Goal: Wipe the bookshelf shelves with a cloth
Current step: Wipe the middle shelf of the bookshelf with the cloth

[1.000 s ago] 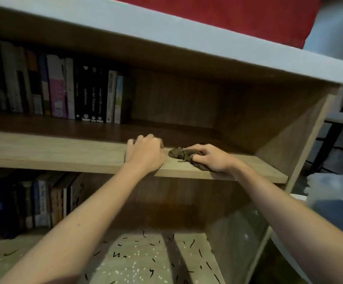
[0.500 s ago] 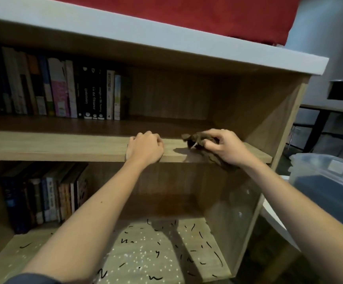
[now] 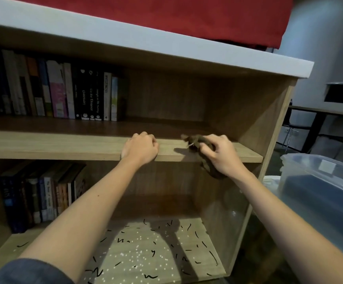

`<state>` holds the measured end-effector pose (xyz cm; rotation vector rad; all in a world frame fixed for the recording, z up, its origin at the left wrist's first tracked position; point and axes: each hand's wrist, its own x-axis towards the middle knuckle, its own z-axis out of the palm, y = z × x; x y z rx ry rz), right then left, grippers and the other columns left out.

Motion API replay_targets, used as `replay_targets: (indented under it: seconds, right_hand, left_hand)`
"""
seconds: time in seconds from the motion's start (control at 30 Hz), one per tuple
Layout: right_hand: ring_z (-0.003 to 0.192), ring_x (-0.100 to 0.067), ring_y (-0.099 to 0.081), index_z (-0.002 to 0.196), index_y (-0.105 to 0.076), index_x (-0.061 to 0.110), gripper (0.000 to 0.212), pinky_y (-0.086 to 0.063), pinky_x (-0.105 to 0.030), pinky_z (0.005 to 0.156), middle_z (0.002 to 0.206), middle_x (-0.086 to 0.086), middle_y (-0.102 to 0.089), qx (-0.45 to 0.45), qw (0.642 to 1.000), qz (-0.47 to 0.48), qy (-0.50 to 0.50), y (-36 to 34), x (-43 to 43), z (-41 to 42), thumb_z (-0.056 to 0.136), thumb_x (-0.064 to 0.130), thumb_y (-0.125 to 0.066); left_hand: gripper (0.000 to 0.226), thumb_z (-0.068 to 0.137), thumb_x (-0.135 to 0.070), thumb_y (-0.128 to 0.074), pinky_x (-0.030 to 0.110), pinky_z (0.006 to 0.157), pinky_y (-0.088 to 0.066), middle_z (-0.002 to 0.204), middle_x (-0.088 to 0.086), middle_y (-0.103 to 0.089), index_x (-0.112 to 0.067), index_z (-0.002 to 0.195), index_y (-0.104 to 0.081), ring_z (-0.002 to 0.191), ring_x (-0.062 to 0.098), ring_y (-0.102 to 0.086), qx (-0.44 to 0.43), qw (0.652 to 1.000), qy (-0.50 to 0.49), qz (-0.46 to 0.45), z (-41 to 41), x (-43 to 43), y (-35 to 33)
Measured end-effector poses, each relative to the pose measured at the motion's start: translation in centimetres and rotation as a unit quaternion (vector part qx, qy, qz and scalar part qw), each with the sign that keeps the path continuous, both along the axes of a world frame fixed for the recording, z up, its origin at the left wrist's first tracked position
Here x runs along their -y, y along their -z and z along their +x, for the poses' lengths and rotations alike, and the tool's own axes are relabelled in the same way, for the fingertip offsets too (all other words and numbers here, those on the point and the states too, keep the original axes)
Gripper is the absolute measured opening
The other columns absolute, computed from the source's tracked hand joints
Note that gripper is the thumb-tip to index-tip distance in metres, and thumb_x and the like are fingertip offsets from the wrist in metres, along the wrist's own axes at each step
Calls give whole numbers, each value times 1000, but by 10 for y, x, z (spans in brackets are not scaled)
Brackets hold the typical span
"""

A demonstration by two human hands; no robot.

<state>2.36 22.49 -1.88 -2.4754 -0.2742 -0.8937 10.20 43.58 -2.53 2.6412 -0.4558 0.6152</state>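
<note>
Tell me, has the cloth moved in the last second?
Yes. The cloth has shifted right along the middle shelf, toward the right side panel, away from the left hand.

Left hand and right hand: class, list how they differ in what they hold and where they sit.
The left hand grips the front edge of the middle shelf; the right hand pinches the dark cloth. The left hand sits near the shelf's middle; the right hand is nearer its right end. Both have curled fingers at the shelf's front.
</note>
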Motion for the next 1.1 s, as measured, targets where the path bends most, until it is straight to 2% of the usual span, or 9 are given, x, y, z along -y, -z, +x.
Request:
replay_targets:
  seconds: [0.07, 0.17, 0.27, 0.37, 0.5, 0.6, 0.7, 0.83, 1.1]
  right_hand:
    - [106, -24, -46, 122, -58, 16, 33, -38, -38, 88, 115, -1, -62, -9, 997, 2, 76, 1, 17, 8, 96, 29, -44]
    - [118, -29, -47, 132, -50, 16, 44, -38, -42, 100, 132, -6, -54, -116, 982, -108, 105, 12, 33, 15, 97, 40, -37]
    - [121, -28, -47, 129, -52, 19, 44, -34, -42, 101, 133, -5, -54, -140, 975, -135, 109, 7, 39, 13, 98, 43, -33]
    - [130, -26, -39, 136, -44, 25, 48, -19, -51, 108, 141, -1, -46, -206, 958, -125, 155, -4, 54, 16, 97, 49, -28]
    - [120, -28, -49, 134, -48, 19, 49, -38, -38, 100, 133, -7, -54, -251, 955, -60, 143, -13, 84, 25, 97, 47, -33]
    - [119, -30, -50, 135, -47, 16, 49, -39, -37, 98, 131, -10, -54, -257, 952, -46, 160, -16, 97, 35, 98, 45, -35]
    - [118, -30, -51, 133, -49, 11, 47, -39, -37, 98, 130, -11, -55, -267, 948, -30, 168, -17, 105, 52, 98, 41, -37]
    - [108, -31, -55, 120, -58, 10, 42, -42, -39, 94, 120, -12, -61, -271, 947, -25, 171, -20, 106, 82, 98, 39, -37]
    - [118, -35, -47, 128, -52, 15, 49, -37, -48, 102, 132, -13, -52, -298, 940, -56, 160, -19, 88, 124, 96, 46, -34]
  left_hand:
    - [30, 96, -25, -39, 39, 93, -41, 128, 3, -53, -19, 118, -60, 116, 23, -48, 3, 1000, 21, -11, -2, 3, -2]
    - [28, 96, -20, -41, 39, 98, -43, 126, 3, -53, -18, 116, -60, 115, 20, -48, 6, 995, 97, -19, -8, 25, -4]
    - [29, 96, -21, -40, 39, 100, -42, 127, 3, -53, -18, 118, -59, 116, 19, -48, 12, 989, 146, 11, -13, 57, -7]
    - [35, 97, -29, -38, 40, 101, -35, 136, 3, -47, -20, 127, -53, 124, 21, -43, 1, 985, 150, 80, -11, 75, -18]
    - [51, 96, -50, -33, 44, 104, -30, 146, 5, -36, -24, 139, -42, 132, 26, -35, -51, 977, 105, 177, 4, 71, -35]
    - [61, 93, -61, -26, 46, 106, -26, 149, 6, -32, -27, 143, -35, 135, 28, -31, -95, 968, 77, 218, 13, 60, -32]
    - [59, 94, -59, -24, 46, 107, -23, 148, 6, -33, -26, 142, -36, 133, 28, -31, -109, 979, 77, 153, 13, 58, -17]
    - [53, 97, -53, -25, 43, 106, -25, 140, 4, -44, -22, 133, -48, 127, 21, -40, -19, 993, 70, 97, 15, 59, -11]
    - [38, 96, -35, -37, 35, 105, -28, 135, -3, -46, -21, 129, -50, 125, 15, -39, 85, 995, 51, 20, 18, 60, -5]
